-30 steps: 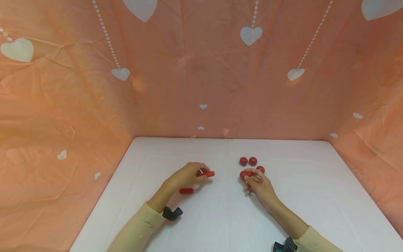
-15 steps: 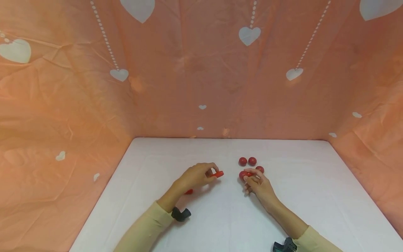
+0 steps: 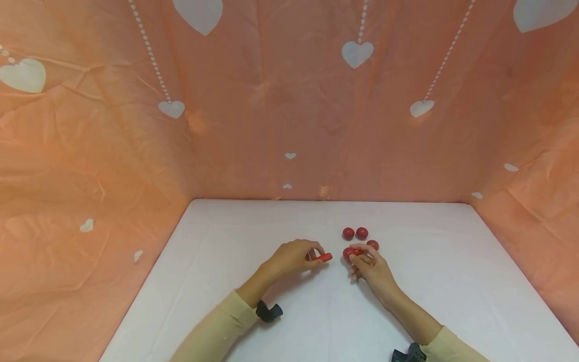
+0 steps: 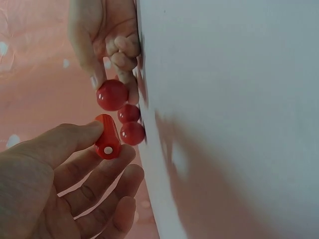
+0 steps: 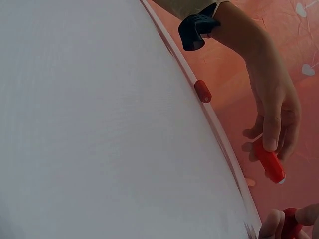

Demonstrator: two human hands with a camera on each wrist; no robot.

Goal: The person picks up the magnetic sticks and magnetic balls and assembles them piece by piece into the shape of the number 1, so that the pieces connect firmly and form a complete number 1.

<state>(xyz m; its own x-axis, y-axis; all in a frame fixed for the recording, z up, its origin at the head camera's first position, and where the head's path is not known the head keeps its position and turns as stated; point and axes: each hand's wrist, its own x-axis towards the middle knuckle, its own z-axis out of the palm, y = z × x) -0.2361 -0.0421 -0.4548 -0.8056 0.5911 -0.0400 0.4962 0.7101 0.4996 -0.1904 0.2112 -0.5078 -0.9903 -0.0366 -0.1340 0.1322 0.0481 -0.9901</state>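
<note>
My left hand (image 3: 295, 257) pinches a short red rod (image 3: 324, 257) between thumb and fingers, just above the table. In the left wrist view a small white dot marks the end of this red rod (image 4: 108, 142). Opposite it, my right hand (image 3: 374, 269) holds a glossy red ball (image 3: 348, 253) at its fingertips. A bit of brighter red shows between those fingers behind the ball; its shape is mostly covered. The rod's tip and the held ball are apart, with a small gap between them.
Two red balls (image 3: 348, 234) (image 3: 362, 233) sit side by side behind the right hand, and another red ball (image 3: 373, 245) lies by its fingers. A second red rod (image 5: 203, 91) lies on the white table (image 3: 253, 216). Patterned orange cloth (image 3: 289, 110) surrounds the table.
My left hand has moved right with the red rod, closer to the ball in my right hand. The left arm now hides the second rod in the head view. My right hand stays put.
</note>
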